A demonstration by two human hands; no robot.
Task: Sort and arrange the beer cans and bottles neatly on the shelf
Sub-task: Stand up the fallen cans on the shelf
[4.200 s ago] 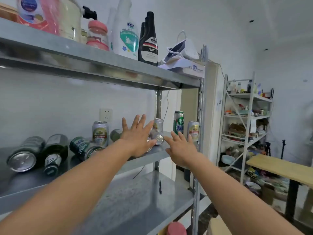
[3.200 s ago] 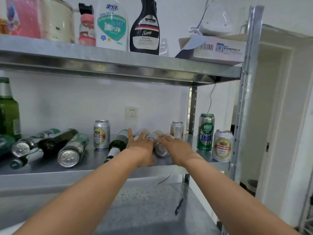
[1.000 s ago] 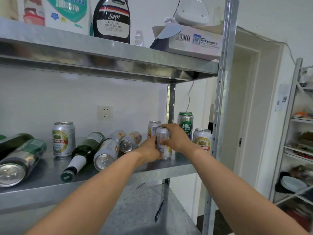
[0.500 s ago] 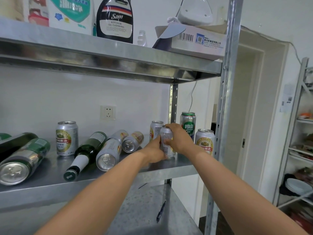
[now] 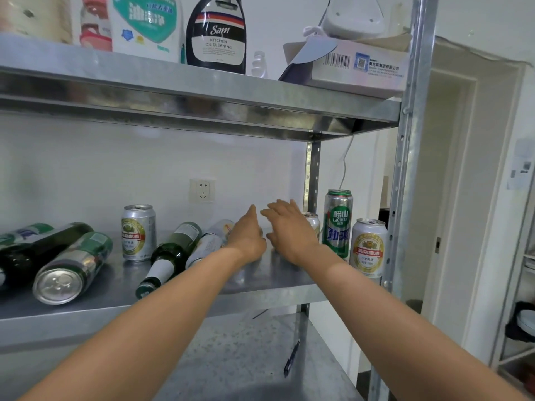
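Both my hands reach onto the middle metal shelf [image 5: 144, 311]. My left hand [image 5: 249, 238] stretches its fingers over a silver can [image 5: 205, 247] that lies on its side. My right hand [image 5: 289, 230] has its fingers spread and holds nothing; a small silver can [image 5: 314, 227] stands partly hidden behind it. To the right stand a tall green can [image 5: 337, 224] and a silver-and-gold can [image 5: 367, 247]. A green bottle [image 5: 170, 256] lies beside the fallen can. Another silver can [image 5: 138, 231] stands upright further left.
At the far left a green can [image 5: 72, 267] and a dark bottle [image 5: 34, 250] lie on their sides. Cleaning bottles [image 5: 215, 33] and a cardboard box [image 5: 359, 65] fill the shelf above. The upright post [image 5: 405, 169] bounds the right end. A pen [image 5: 291, 358] lies on the lower shelf.
Both hands have let go of the small silver can they were holding upright. Their fingers are now straight, and the left hand has shifted left toward the lying can.
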